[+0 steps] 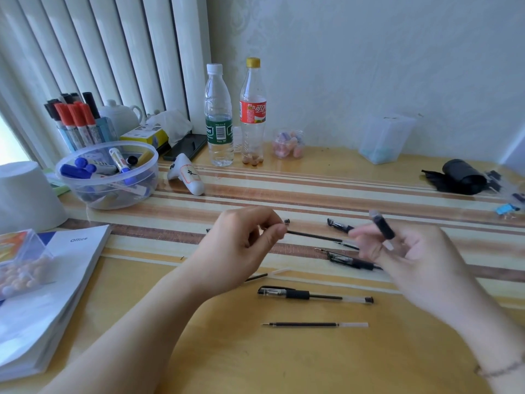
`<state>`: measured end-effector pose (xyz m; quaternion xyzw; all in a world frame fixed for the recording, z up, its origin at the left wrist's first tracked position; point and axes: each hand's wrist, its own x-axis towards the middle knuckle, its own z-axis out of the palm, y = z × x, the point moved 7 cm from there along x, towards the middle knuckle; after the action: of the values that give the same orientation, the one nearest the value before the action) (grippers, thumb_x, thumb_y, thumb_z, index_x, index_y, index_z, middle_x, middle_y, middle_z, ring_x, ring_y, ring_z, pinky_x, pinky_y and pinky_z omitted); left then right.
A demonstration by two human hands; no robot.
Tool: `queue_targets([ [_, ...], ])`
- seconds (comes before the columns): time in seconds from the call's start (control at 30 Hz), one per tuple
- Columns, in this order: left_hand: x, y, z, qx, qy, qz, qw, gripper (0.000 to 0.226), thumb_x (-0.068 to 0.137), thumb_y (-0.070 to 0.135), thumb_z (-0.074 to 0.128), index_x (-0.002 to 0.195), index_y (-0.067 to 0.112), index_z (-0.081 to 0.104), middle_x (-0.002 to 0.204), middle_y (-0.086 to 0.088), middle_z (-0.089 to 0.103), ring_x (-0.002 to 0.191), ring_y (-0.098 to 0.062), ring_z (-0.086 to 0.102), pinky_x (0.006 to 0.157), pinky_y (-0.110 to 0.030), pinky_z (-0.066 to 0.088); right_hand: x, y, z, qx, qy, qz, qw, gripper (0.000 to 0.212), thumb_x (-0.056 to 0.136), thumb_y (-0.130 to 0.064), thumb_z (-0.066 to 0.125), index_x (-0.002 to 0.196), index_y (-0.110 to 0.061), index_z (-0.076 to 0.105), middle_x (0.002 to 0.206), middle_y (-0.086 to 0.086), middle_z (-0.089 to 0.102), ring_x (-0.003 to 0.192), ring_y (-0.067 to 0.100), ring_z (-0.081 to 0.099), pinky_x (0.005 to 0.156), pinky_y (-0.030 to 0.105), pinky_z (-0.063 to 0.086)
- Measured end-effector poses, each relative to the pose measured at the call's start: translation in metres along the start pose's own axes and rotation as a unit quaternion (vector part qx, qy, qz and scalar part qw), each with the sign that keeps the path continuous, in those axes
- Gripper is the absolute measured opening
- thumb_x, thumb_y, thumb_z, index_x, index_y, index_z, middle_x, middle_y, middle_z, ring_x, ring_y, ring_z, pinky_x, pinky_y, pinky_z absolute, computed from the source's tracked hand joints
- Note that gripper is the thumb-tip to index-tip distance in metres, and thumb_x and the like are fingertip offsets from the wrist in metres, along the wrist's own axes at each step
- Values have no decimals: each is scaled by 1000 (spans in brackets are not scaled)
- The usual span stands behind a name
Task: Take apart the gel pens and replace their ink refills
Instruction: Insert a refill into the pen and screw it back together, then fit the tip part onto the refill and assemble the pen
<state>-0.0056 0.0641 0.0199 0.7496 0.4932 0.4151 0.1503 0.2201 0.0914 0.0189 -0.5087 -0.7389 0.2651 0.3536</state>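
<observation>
Left hand [241, 245] pinches thin black ink refill [312, 236]; right hand [409, 251] grips clear pen barrel with black grip [382, 227], above yellow wooden bench [255, 359]. Clear round plastic bowl [71, 177] holds blue-capped markers [82, 169]. Small clear jar [288, 145] holds pastel pieces.

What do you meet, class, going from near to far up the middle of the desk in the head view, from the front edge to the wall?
Loose ink refill → whole gel pen → refill pinched by the left hand → the two plastic bottles by the wall.
</observation>
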Motion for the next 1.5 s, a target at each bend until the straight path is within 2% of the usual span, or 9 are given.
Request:
queue_targets([
  [0.1, 0, 0, 5, 22, -16, 14, 1000, 15, 95, 29, 56, 84, 21, 64, 67, 4, 60, 54, -21, 51, 51, -35, 44, 1, 2, 3, -34, -3, 12, 999, 10, 78, -48, 65, 73, -42, 72, 45, -8, 49, 44, 12, 35, 47, 25, 25],
  [0.27, -1, -24, -5, 185, -117, -33, 975, 16, 86, 47, 61, 85, 32, 67, 78, 19, 62, 70, -2, 56, 62, -25, 47, 5, 12, -16, -112, 46, 28, 992, 17, 85, -38, 65, 69, -40, 64, 57, 1, 67, 55, 35, 61, 48, 32, 44],
  [0.4, -9, -33, 1, 255, -236, -55, 936, 16, 81, 54, 65, 88, 40, 68, 87, 24, 61, 71, 7, 51, 59, -16, 37, 11, 20, -10, -125, 31, 30, 991, 12, 85, -32, 67, 72, -33, 68, 46, -17, 57, 43, 6, 49, 43, 20, 32],
  [0.5, -12, -34, 4, 252, -257, -72, 930, 18, 78, 54, 68, 89, 40, 69, 89, 25, 62, 78, 4, 55, 66, -20, 45, 9, 14, 7, -108, -4, -1, 994, 12, 82, -29, 71, 72, -36, 68, 74, -19, 64, 69, -4, 59, 57, 14, 41],
  [0.57, -12, -33, 6, 261, -255, -72, 928, 18, 78, 54, 68, 89, 39, 68, 89, 24, 62, 82, 1, 58, 72, -25, 50, 7, 12, 17, -102, -23, -16, 994, 11, 80, -31, 71, 71, -34, 68, 88, -18, 64, 78, 5, 62, 71, 31, 53],
  [0.7, -12, -27, 13, 312, -251, -40, 915, 15, 85, 49, 60, 91, 37, 67, 92, 22, 62, 82, 0, 55, 73, -25, 50, 5, 10, 29, -123, -49, -34, 991, 11, 81, -37, 69, 71, -35, 66, 90, -16, 61, 66, 17, 60, 64, 46, 53],
  [1.2, -2, -37, -13, 311, -160, -86, 933, 10, 95, 37, 49, 92, 36, 58, 80, 18, 65, 72, -5, 56, 63, -27, 47, 7, -4, 69, -228, -105, -77, 965, 28, 83, -55, 58, 84, -31, 72, 90, -17, 59, 60, 3, 49, 57, 28, 47],
  [1.37, -3, -30, -2, 310, -166, -50, 935, 8, 96, 35, 49, 94, 38, 56, 83, 18, 62, 76, -6, 55, 61, -24, 38, 6, -2, 44, -115, -67, -84, 987, 50, 80, -76, 39, 107, -42, 64, 95, -16, 69, 87, 3, 64, 70, 34, 57],
  [1.5, -2, -27, -4, 295, -125, -40, 946, 7, 95, 33, 50, 95, 36, 57, 85, 17, 65, 77, -8, 58, 64, -28, 47, 6, 3, 23, -94, -19, -88, 992, 35, 92, -62, 26, 112, -56, 55, 67, -15, 66, 67, 12, 66, 59, 42, 54],
])
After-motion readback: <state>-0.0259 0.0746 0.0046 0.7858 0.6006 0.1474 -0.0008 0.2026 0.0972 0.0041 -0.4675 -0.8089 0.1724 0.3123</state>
